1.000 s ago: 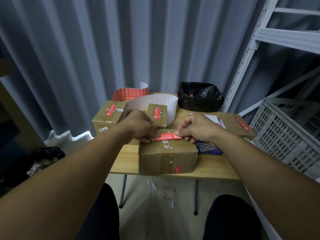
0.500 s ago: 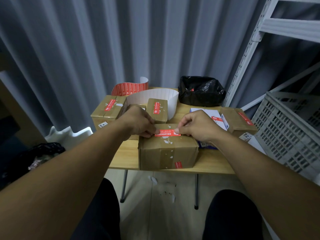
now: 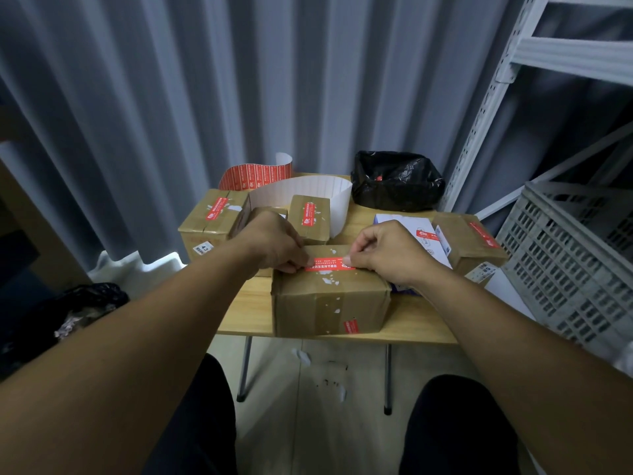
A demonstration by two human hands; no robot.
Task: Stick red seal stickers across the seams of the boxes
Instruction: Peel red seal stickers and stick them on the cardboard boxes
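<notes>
A brown cardboard box (image 3: 329,303) stands at the front edge of the small wooden table (image 3: 246,313). A red seal sticker (image 3: 329,264) lies flat across its top. My left hand (image 3: 274,241) pinches the sticker's left end and my right hand (image 3: 387,252) pinches its right end, fingertips down on the box top. A second small red sticker (image 3: 350,325) shows on the box's front face. Behind the hands a curled strip of red stickers (image 3: 255,174) and its white backing paper (image 3: 308,188) stand on the table.
Other sealed boxes sit at back left (image 3: 209,217), back middle (image 3: 310,214) and right (image 3: 469,245), with a white box (image 3: 411,231) between. A black plastic bag (image 3: 394,180) is at the back. A grey plastic crate (image 3: 575,255) and metal shelving (image 3: 496,87) flank the right.
The sticker has been lowered onto the box top and now lies flat. Both hands have stayed at its ends, and the view has shifted slightly.
</notes>
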